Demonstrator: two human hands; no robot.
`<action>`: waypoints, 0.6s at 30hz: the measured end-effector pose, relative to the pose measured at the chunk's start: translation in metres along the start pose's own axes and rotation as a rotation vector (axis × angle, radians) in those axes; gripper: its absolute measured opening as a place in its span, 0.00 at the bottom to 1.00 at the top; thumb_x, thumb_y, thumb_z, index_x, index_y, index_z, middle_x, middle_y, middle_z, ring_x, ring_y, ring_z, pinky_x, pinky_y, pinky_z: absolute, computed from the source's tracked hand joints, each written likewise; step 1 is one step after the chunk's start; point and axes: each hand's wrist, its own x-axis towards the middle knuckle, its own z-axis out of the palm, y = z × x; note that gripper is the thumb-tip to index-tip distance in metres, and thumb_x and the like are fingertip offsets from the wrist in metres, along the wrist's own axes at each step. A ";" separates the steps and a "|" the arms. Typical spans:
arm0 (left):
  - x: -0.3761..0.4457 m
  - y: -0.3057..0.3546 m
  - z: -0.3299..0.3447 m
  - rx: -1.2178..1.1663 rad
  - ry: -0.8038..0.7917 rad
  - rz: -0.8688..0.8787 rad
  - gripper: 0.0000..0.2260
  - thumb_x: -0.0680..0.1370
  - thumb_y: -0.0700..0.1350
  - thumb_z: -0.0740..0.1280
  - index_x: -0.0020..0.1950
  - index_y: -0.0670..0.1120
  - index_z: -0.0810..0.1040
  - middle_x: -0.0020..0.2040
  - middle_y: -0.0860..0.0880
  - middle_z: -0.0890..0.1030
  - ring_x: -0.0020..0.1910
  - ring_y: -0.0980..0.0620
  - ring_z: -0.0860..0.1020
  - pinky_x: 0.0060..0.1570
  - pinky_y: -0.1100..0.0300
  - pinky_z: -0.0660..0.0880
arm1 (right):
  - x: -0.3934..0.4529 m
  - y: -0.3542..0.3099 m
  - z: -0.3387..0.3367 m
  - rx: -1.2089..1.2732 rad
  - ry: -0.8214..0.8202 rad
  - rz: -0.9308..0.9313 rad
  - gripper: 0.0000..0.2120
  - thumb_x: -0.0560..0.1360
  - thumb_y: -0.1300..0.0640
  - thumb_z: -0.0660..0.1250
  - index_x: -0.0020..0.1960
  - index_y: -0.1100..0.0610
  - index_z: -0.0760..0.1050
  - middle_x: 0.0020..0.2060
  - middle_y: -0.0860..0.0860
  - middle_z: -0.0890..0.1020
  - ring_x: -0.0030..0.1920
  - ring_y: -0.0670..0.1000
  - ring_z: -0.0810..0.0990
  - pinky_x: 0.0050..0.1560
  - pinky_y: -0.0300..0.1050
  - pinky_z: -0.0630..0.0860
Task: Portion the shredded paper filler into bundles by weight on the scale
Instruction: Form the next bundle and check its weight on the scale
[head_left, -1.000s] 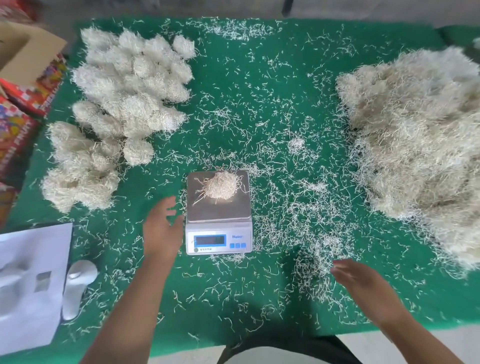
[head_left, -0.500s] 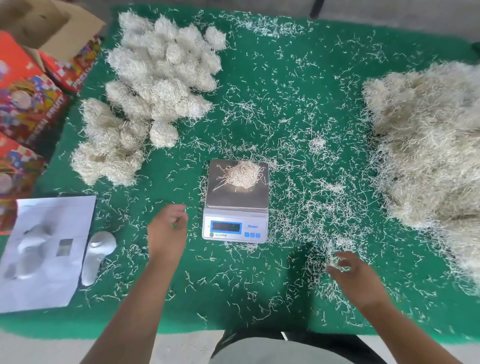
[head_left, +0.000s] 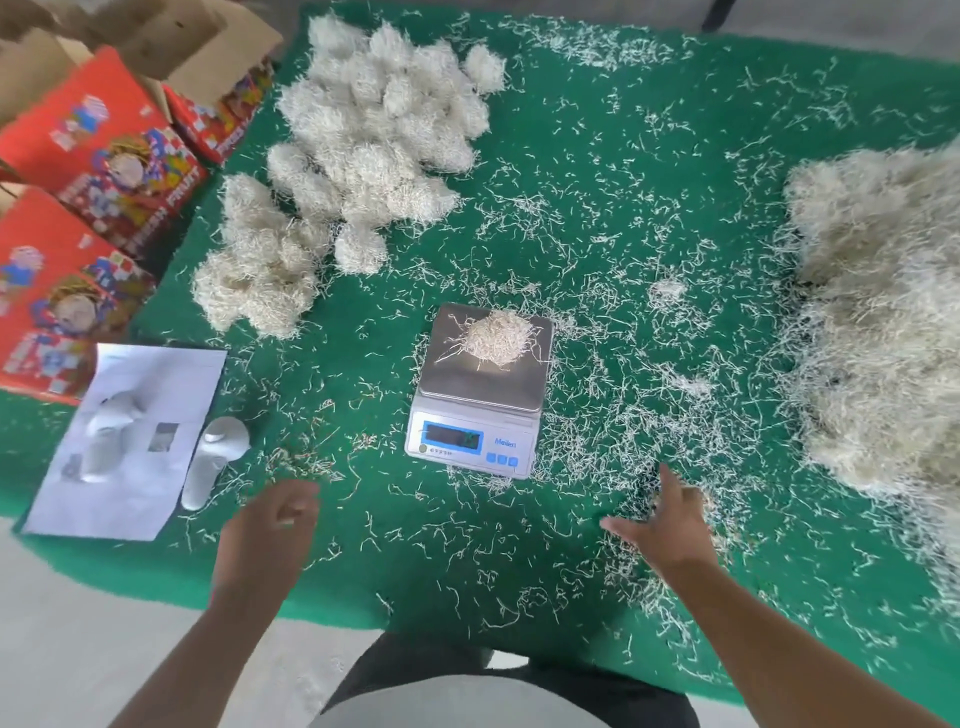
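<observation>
A small white digital scale (head_left: 475, 410) with a steel pan stands in the middle of the green table (head_left: 597, 130). One small bundle of shredded paper (head_left: 497, 339) lies on its pan. A big loose heap of shredded paper (head_left: 878, 322) fills the right side. Several finished bundles (head_left: 363, 140) are piled at the back left. My left hand (head_left: 270, 525) hovers near the front edge, left of the scale, fingers loosely curled and holding nothing. My right hand (head_left: 662, 525) is spread over the scattered strands right of the scale, fingers straight.
Loose paper strands are strewn over the whole table. A white sheet of paper (head_left: 130, 441) and a white handheld device (head_left: 213, 460) lie at the front left. Red printed cardboard boxes (head_left: 83, 208) stand beyond the table's left edge.
The view shifted, so everything sits further right. My left hand drew back from the scale toward the front edge. My right hand, curled over the strands half a second ago, now spreads its fingers.
</observation>
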 end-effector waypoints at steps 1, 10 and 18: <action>-0.006 -0.007 0.001 0.001 -0.015 -0.005 0.09 0.79 0.40 0.72 0.51 0.55 0.83 0.43 0.59 0.84 0.44 0.56 0.83 0.44 0.56 0.75 | 0.003 -0.005 0.002 0.013 0.012 -0.031 0.57 0.66 0.39 0.81 0.83 0.42 0.50 0.80 0.59 0.57 0.70 0.65 0.76 0.65 0.65 0.76; -0.016 -0.023 0.024 0.020 -0.127 -0.026 0.10 0.77 0.35 0.73 0.52 0.50 0.84 0.45 0.55 0.85 0.47 0.51 0.84 0.49 0.56 0.76 | 0.008 0.004 0.004 0.273 0.137 -0.097 0.05 0.82 0.59 0.69 0.52 0.49 0.78 0.51 0.49 0.84 0.30 0.44 0.79 0.31 0.41 0.82; -0.008 -0.020 0.049 -0.016 -0.208 -0.057 0.11 0.78 0.39 0.73 0.52 0.56 0.83 0.46 0.58 0.85 0.45 0.55 0.84 0.45 0.55 0.75 | 0.063 0.010 -0.074 0.267 0.364 -0.205 0.14 0.80 0.55 0.71 0.65 0.50 0.77 0.65 0.53 0.76 0.60 0.51 0.80 0.67 0.61 0.79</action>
